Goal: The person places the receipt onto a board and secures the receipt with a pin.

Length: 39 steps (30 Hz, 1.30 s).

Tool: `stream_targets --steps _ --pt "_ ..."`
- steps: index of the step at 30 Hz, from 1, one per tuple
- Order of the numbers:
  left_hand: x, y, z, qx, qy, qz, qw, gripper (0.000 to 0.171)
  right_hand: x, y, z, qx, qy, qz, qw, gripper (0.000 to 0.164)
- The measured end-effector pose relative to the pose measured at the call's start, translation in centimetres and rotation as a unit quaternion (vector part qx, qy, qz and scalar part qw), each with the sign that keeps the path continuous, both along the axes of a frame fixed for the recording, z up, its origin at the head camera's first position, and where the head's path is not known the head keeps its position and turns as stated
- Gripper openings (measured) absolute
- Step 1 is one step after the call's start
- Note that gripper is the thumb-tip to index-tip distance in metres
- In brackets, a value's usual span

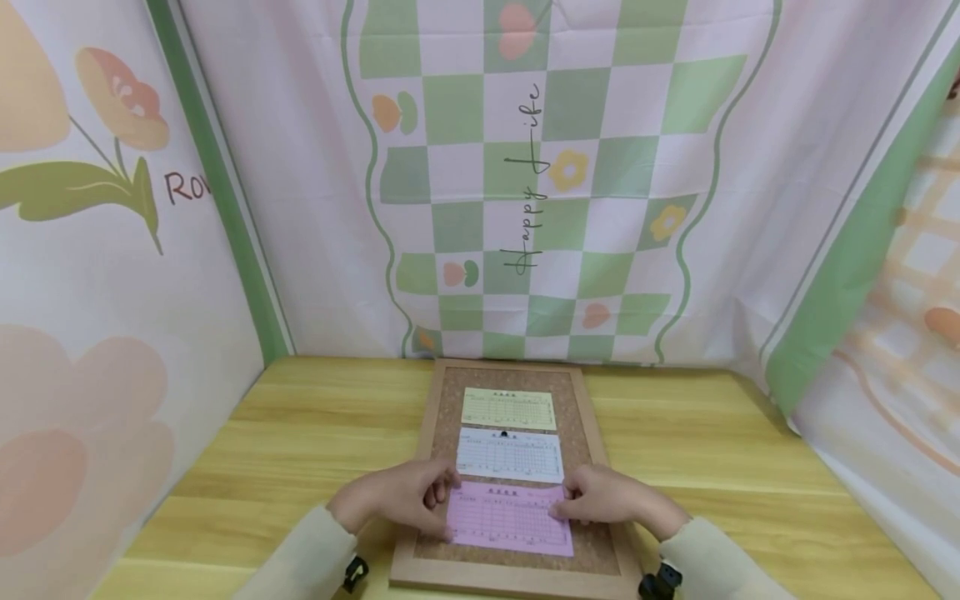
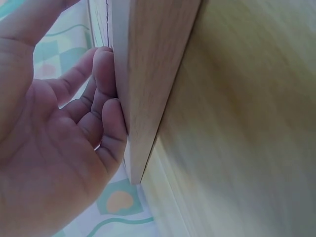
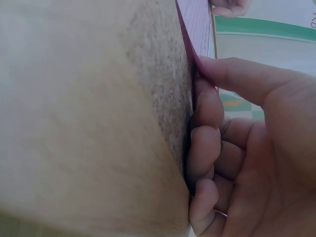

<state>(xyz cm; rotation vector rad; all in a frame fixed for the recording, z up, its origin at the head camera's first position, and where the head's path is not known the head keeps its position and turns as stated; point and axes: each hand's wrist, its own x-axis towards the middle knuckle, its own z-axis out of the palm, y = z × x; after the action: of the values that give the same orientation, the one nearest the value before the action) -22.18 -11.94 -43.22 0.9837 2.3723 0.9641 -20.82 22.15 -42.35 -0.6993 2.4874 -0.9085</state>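
Observation:
A pink printed form slip (image 1: 510, 521) lies over the lower part of a framed cork board (image 1: 585, 421). My right hand (image 1: 606, 493) pinches the slip's right edge, thumb on top and index finger beneath; in the right wrist view that edge of the pink slip (image 3: 195, 37) lifts off the cork. The left hand (image 1: 405, 493) is at the slip's left side, its thumb by the lower corner and index finger by the upper one. In the left wrist view, its loosely bent fingers (image 2: 113, 123) rest against the wooden frame (image 2: 153, 74).
Above the pink slip, a pale blue form slip (image 1: 510, 458) with a black pushpin (image 1: 504, 433) at its top edge lies on the cork. A yellow form slip (image 1: 508, 410) is higher up. The board lies on a wooden table (image 1: 315, 417), its far end near a patterned curtain (image 1: 510, 292).

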Motion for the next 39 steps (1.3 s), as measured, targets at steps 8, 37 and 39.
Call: stream_targets --steps 8,37,39 --pt "0.0 0.2 -0.2 -0.003 -0.004 0.007 1.0000 0.055 -0.1 0.0 0.0 0.000 0.002 0.003 1.000 0.035" --pt "0.1 0.4 -0.1 0.001 -0.026 0.014 0.9996 0.055 -0.5 2.6 1.5 -0.018 0.011 -0.040 0.999 0.019" --pt "0.0 0.4 -0.2 0.002 -0.027 0.014 0.9995 0.055 -0.6 3.1 1.7 -0.016 0.018 -0.043 0.999 0.018"
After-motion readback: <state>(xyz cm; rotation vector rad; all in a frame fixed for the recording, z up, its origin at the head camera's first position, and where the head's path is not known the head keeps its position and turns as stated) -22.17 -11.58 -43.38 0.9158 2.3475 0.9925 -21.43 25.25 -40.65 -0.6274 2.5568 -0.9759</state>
